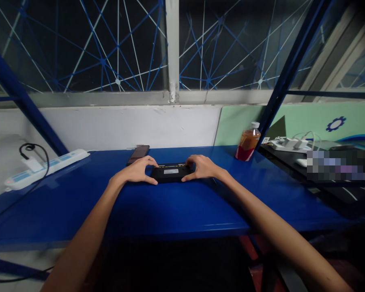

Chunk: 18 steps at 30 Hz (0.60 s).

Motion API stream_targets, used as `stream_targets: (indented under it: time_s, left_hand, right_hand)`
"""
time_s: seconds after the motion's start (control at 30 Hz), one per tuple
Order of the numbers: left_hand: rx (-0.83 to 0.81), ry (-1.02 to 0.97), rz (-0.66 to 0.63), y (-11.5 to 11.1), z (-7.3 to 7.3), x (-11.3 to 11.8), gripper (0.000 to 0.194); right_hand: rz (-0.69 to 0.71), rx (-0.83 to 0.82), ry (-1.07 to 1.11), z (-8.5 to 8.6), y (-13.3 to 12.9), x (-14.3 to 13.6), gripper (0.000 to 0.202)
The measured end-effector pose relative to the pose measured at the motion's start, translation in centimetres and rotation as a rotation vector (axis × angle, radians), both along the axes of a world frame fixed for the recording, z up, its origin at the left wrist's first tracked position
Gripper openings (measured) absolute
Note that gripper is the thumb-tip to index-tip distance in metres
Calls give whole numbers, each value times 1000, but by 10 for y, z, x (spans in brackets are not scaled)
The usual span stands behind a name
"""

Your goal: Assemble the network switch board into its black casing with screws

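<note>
A flat black box-shaped object (171, 177) with a white label on top and a yellow dashed line along its far edge is on the blue table. My left hand (139, 170) grips its left end, thumb on the near side and fingers at the far side. At the opposite end, my right hand (200, 167) holds it the same way. Its exact kind is unclear at this size. A phone-like dark slab (139, 154) lies just behind my left hand. Something thin and dark shows beside my right wrist, too small to name.
On the blue table (170, 211), a white power strip (61, 162) with a plugged-in adapter and black cable lies at left. A bottle of orange-brown drink (248, 142) stands at back right. Chargers (295, 142) sit on a black surface farther right. Blue metal posts (280, 89) rise at both sides.
</note>
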<state>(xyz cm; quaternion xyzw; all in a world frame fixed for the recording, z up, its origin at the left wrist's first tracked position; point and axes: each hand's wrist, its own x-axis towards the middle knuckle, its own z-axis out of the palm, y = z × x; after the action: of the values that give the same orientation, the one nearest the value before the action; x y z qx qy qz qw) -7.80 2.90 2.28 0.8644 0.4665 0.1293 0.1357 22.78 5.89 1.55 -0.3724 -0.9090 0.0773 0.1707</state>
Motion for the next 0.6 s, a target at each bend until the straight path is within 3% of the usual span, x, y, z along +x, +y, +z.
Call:
stream_targets:
  time_s: [0.6]
  left_hand:
    - [10, -15, 5, 1, -3, 4, 61]
  right_hand:
    - [1, 49, -36, 0, 2, 3, 67]
